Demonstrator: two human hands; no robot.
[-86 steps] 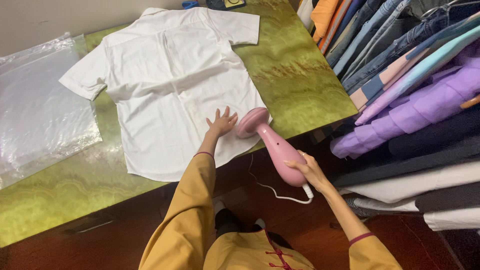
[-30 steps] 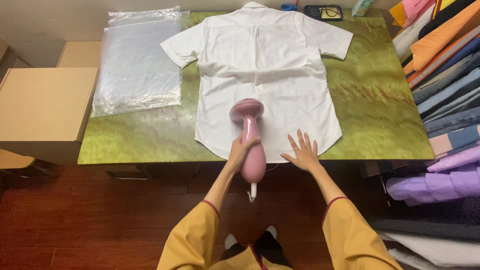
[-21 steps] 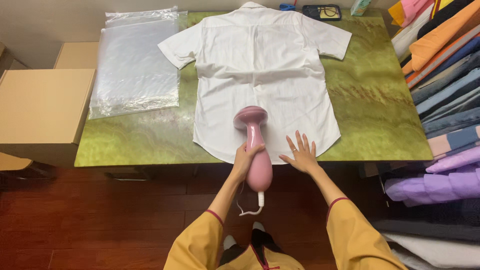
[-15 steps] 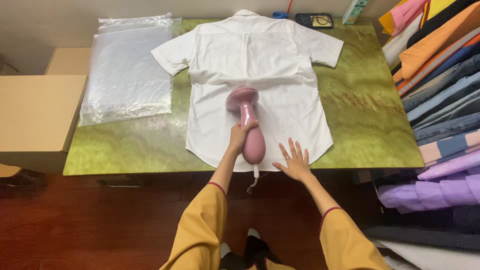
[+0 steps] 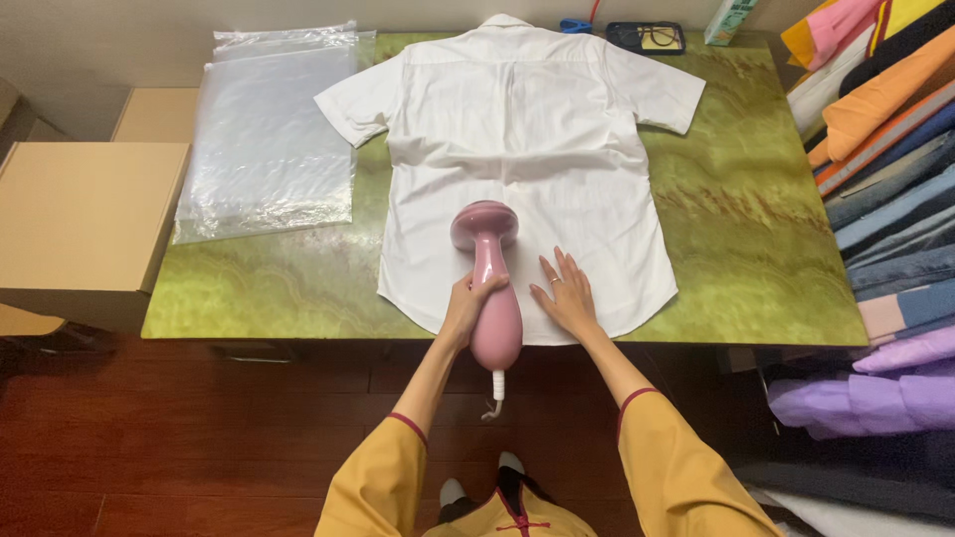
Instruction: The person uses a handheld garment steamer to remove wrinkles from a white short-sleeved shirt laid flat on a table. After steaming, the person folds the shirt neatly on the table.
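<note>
A white short-sleeved shirt [image 5: 517, 149] lies spread flat, back up, on a green marbled table [image 5: 756, 229]. My left hand [image 5: 466, 303] grips the handle of a pink handheld garment steamer [image 5: 489, 278], whose round head rests on the shirt's lower middle. My right hand [image 5: 567, 295] lies flat with fingers spread on the shirt's hem, just right of the steamer. A white cord hangs from the steamer's base below the table edge.
A stack of clear plastic bags [image 5: 269, 129] lies on the table's left part. Cardboard boxes [image 5: 80, 219] stand at the left. Folded clothes in many colours [image 5: 885, 149] fill shelves on the right. A small dark tray [image 5: 647, 37] sits at the far edge.
The steamer passed from my right hand to my left. My right hand now presses the hem, and the steamer head has moved up onto the shirt's lower middle.
</note>
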